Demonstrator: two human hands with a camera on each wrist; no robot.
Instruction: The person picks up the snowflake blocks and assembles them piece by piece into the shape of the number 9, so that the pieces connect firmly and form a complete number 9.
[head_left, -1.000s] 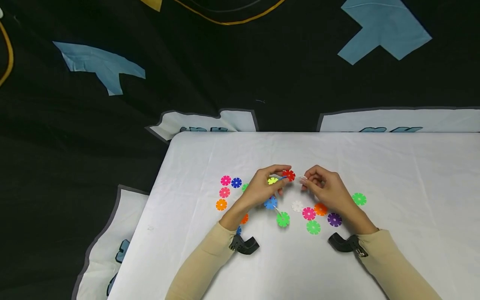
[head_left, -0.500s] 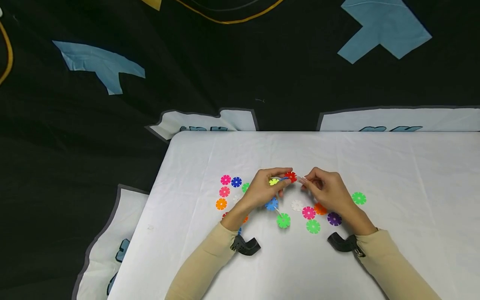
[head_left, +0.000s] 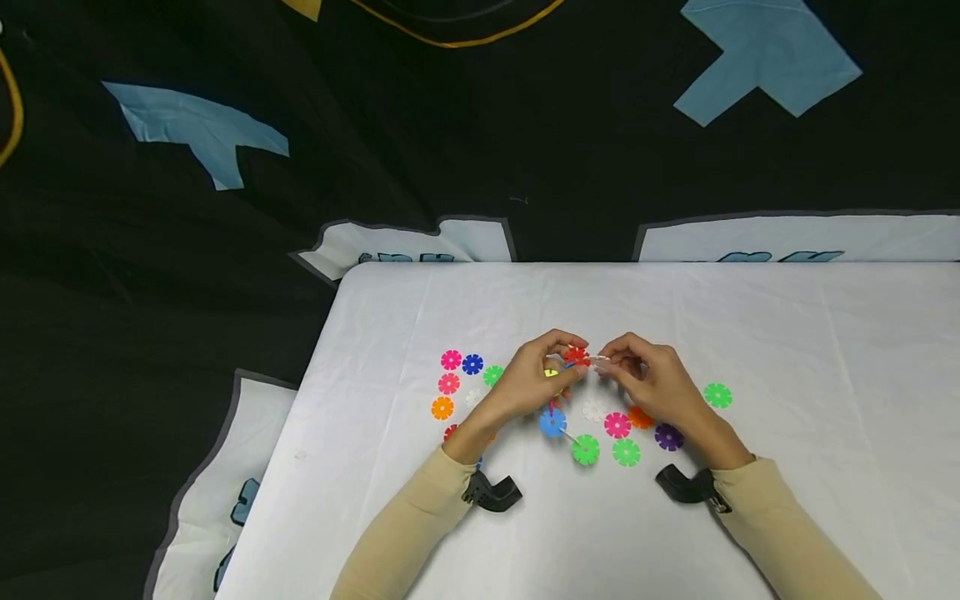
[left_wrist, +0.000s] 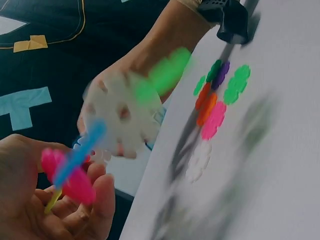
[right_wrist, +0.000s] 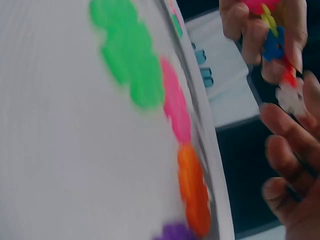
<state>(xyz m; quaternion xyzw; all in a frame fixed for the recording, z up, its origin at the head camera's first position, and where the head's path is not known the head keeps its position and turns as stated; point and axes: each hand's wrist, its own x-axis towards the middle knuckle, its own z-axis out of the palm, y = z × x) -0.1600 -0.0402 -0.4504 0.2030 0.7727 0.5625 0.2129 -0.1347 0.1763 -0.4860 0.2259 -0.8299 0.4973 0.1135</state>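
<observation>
My left hand [head_left: 528, 379] holds a chain of slotted plastic interlocking discs. A red disc [head_left: 576, 356] sits at its fingertips, with a blue disc [right_wrist: 273, 44] and a yellow disc [right_wrist: 268, 17] behind it. From the palm hang a pink disc [left_wrist: 75, 182], a light blue disc [head_left: 552, 422], a white disc [left_wrist: 115, 120] and, at the end, a green disc [head_left: 586, 450]. My right hand [head_left: 652, 375] pinches another white disc [right_wrist: 291, 99], its edge meeting the red disc. Whether their slots are locked cannot be told.
Loose discs lie on the white table [head_left: 825, 375]. Left of the hands are pink, dark blue, green and orange discs [head_left: 443, 408]. Below the right hand lie white, pink [head_left: 618, 425], green, orange and purple discs [head_left: 669, 437]. One green disc [head_left: 717, 395] lies farther right.
The white disc in my right hand has come leftward from apart to meeting the red one. The hanging light blue and green discs have swung down and right.
</observation>
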